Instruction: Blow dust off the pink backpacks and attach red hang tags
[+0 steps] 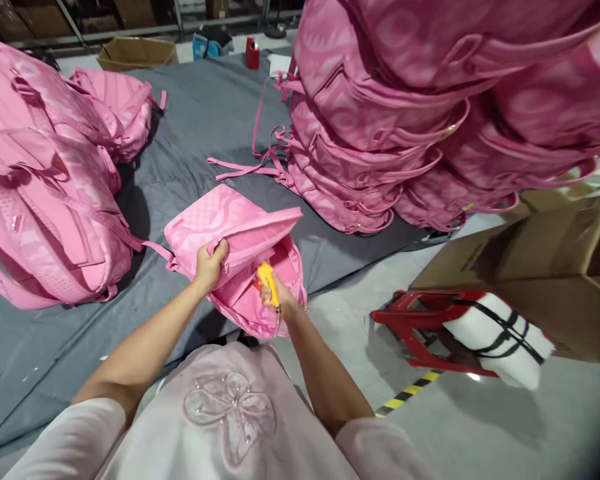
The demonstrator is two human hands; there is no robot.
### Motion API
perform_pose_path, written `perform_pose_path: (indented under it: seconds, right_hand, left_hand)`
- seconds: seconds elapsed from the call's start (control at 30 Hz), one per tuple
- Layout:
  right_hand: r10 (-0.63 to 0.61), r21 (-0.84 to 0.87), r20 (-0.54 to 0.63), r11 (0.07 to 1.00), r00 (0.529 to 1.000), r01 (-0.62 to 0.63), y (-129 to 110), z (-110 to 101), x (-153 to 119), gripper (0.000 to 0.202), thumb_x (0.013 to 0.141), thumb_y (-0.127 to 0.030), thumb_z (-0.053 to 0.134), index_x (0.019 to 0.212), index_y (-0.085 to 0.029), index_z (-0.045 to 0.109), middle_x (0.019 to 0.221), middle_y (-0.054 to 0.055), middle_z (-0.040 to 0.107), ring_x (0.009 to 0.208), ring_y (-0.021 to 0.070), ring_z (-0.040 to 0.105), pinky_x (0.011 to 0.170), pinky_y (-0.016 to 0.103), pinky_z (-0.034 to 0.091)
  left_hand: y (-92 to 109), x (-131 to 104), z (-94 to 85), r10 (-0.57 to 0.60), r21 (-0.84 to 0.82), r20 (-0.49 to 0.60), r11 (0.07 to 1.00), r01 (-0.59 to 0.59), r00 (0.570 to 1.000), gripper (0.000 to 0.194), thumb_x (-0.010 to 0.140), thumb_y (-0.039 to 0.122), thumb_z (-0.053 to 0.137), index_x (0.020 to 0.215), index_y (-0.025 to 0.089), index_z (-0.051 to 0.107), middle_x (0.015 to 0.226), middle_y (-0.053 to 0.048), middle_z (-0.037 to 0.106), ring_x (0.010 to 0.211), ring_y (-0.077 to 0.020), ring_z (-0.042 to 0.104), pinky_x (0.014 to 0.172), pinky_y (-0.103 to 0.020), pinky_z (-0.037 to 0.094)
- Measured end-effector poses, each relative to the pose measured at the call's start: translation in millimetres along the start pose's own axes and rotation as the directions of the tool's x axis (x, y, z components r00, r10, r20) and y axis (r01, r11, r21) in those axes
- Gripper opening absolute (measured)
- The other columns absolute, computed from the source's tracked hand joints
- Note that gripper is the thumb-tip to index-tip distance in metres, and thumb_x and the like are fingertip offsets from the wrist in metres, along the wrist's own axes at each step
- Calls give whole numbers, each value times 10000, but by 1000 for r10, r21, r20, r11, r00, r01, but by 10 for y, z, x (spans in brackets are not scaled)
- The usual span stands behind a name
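A pink patterned backpack [215, 217] lies on the grey-covered table in front of me with its main compartment unzipped. My left hand [210, 265] is closed on the edge of its opened panel and holds it up. Inside the opening, my right hand [280, 295] is wrapped round a small yellow tool [267, 272] with a reddish-orange part. A thin ring or cord hangs from the tool's lower end; its exact kind does not show. The pink lining is visible around my right hand. A strap runs from the backpack's left corner toward neighbouring bags.
Pink backpacks [55, 200] lie at the left, and tall stacks of backpacks [370, 120] rise at the right. A red stool [415, 320] with a white bundle [500, 340] stands beside a cardboard box [520, 260]. At the back are an open carton [137, 53] and a red object [253, 53].
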State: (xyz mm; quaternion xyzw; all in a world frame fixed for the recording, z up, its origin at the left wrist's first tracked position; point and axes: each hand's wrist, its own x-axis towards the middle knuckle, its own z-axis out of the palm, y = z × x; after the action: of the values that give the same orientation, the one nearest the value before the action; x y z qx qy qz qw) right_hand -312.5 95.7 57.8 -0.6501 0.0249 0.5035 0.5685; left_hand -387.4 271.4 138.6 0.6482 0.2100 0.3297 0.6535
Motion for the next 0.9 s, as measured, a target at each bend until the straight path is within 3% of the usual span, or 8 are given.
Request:
perform_pose_path:
  seconds: [0.07, 0.1, 0.23, 0.37, 0.47, 0.63, 0.77, 0.9]
  right_hand:
    - [47, 128, 145, 990, 988, -66, 186, 27, 35, 565, 895, -739, 320, 701, -224, 445, 428, -94, 235, 368, 91, 200, 356, 195, 207]
    - [51, 156, 160, 985, 986, -76, 274, 25, 42, 579, 859, -778, 344, 684, -232, 426, 425, -101, 214, 366, 87, 169, 343, 195, 192]
    - [-12, 252, 85, 968, 996, -10, 472, 1, 134, 635, 772, -874, 341, 672, -247, 360, 442, -92, 248, 371, 80, 192, 332, 197, 194]
    - [-150, 139, 14, 979, 989, 147, 528, 40, 248, 607, 798, -817, 417, 631, -233, 408, 420, -47, 375, 361, 97, 331, 333, 226, 228]
    - [-233, 67, -44, 970, 971, 236, 551, 134, 233, 591, 805, -786, 455, 610, -229, 423, 388, -39, 403, 344, 104, 362, 333, 233, 239]
    - [-168, 108, -71, 979, 983, 175, 549, 298, 162, 603, 826, -790, 403, 617, -226, 438, 391, -40, 408, 317, 94, 339, 312, 230, 195]
    - [-125, 136, -128, 980, 984, 142, 556, 365, 122, 619, 798, -813, 433, 631, -217, 441, 435, -37, 430, 335, 88, 363, 312, 217, 207]
    - [-103, 43, -88, 993, 991, 107, 422, 328, 30, 604, 819, -799, 423, 653, -218, 419, 465, -45, 422, 359, 91, 392, 347, 215, 291]
  left_hand:
    - [-36, 94, -33, -29, -46, -24, 999, 28, 999, 466, 744, 510, 699, 554, 186, 423, 507, 67, 340, 481, -65, 285, 460, -209, 253]
    - [-52, 142, -55, -47, -66, -45, 997, 44, 998, 485, 732, 522, 711, 554, 190, 404, 511, 72, 321, 482, -63, 267, 455, -208, 240]
    - [-98, 314, -160, -77, -100, -91, 993, 68, 993, 561, 716, 583, 717, 549, 200, 343, 522, 81, 258, 484, -59, 210, 444, -208, 205]
    - [-77, 487, -227, 13, -31, -98, 999, -16, 995, 582, 735, 600, 701, 540, 198, 328, 522, 81, 231, 480, -59, 183, 440, -215, 172]
    - [6, 607, -214, 132, 58, -14, 990, -131, 991, 583, 754, 603, 684, 524, 195, 339, 507, 74, 247, 471, -62, 205, 441, -224, 188]
    - [152, 715, -110, 242, 88, 241, 959, -270, 940, 582, 810, 631, 617, 519, 183, 389, 485, 56, 328, 461, -67, 276, 457, -232, 247]
    - [132, 741, -9, 235, 19, 358, 966, -258, 904, 557, 842, 631, 582, 558, 175, 437, 504, 44, 379, 470, -71, 306, 466, -236, 257]
    - [-1, 785, 71, 191, -6, 390, 979, -205, 901, 574, 851, 660, 544, 561, 191, 385, 502, 53, 332, 473, -77, 292, 472, -245, 251]
